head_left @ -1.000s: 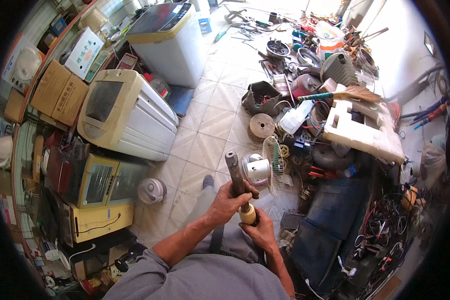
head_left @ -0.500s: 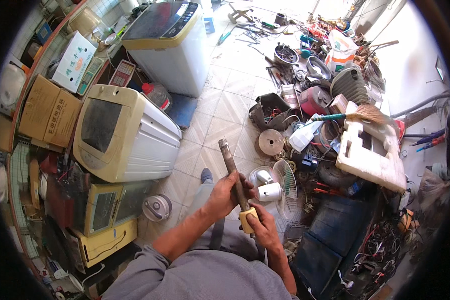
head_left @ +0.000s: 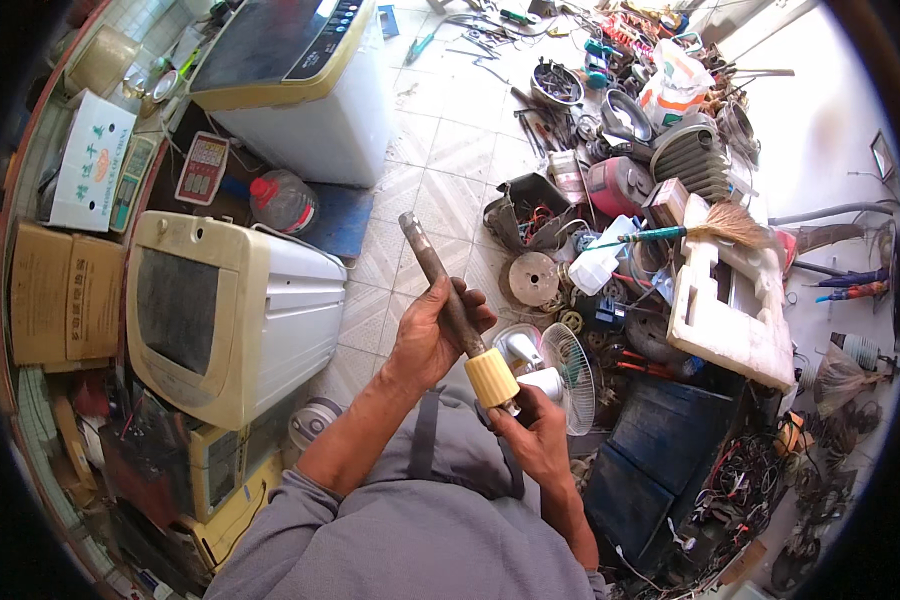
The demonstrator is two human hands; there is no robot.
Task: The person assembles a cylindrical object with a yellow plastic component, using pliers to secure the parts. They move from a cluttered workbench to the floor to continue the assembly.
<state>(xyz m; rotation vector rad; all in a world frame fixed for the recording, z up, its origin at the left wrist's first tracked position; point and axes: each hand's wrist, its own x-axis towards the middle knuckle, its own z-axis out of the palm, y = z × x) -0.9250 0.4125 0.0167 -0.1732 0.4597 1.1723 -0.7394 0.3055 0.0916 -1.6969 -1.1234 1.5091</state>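
A cream-fronted washing machine (head_left: pixel 225 310) lies on its side on the tiled floor (head_left: pixel 450 170). The left hand (head_left: pixel 432 335) wraps a rusty brown metal shaft (head_left: pixel 440 285), tilted up-left. Its pale yellow plastic collar (head_left: pixel 491 377) sits above the right hand (head_left: pixel 535 430), curled beneath it. A small white fan (head_left: pixel 560 370) stands just right.

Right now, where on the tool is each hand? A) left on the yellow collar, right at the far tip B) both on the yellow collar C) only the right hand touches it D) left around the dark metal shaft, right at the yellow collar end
D: the left hand wraps the dark metal shaft at mid-length, while the right hand grips just below the yellow collar.
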